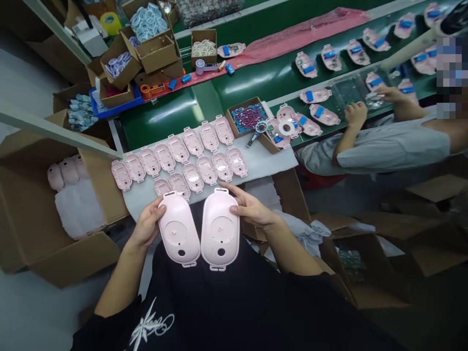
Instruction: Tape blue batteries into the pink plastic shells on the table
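Observation:
My left hand grips the left edge of a pink oval plastic shell, fingers curled round it. My right hand holds a second pink shell by its right edge, thumb on its face. Both shells hang side by side over my lap, outer faces up, close to touching. Just beyond them, two rows of several pink shell halves lie on a white cloth.
An open cardboard box at the left holds more pink shells. A box of wired parts and a tape roll sit behind the cloth. A co-worker's hands work at the green conveyor carrying pink assemblies.

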The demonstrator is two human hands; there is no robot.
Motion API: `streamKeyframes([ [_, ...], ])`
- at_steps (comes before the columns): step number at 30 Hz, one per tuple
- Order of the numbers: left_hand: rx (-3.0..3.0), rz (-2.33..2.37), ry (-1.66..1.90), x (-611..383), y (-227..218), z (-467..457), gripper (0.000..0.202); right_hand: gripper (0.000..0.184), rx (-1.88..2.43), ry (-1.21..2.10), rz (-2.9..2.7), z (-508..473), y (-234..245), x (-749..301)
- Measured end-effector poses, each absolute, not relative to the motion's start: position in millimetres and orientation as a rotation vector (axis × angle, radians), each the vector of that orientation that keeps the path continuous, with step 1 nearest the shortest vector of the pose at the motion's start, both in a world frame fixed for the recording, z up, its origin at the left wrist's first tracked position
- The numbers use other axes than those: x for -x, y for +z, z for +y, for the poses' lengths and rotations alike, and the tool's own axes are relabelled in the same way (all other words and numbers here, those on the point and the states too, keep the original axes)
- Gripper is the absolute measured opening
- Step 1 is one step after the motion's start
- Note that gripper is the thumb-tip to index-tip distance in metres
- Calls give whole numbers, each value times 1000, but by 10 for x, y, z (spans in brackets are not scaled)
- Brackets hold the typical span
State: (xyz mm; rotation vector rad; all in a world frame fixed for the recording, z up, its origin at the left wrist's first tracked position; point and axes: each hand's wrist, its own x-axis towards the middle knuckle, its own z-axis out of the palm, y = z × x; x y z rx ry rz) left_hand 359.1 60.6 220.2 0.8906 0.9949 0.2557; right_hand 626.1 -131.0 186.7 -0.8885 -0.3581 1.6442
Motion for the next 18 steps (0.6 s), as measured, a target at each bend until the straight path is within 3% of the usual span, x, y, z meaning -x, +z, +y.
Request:
streamKeyframes([
  [4,-818,1044,346,-3385,2206,530,68,68,852,1747,-288,-1173,1827,-6055],
  [7,-787,1056,405,-3202,2168,492,68,60,810,1878,-255,-1088,1795,-5829],
  [18,-300,840,446,-2366,1867,449,85,77,756,1871,-2,-841,1774,-4596],
])
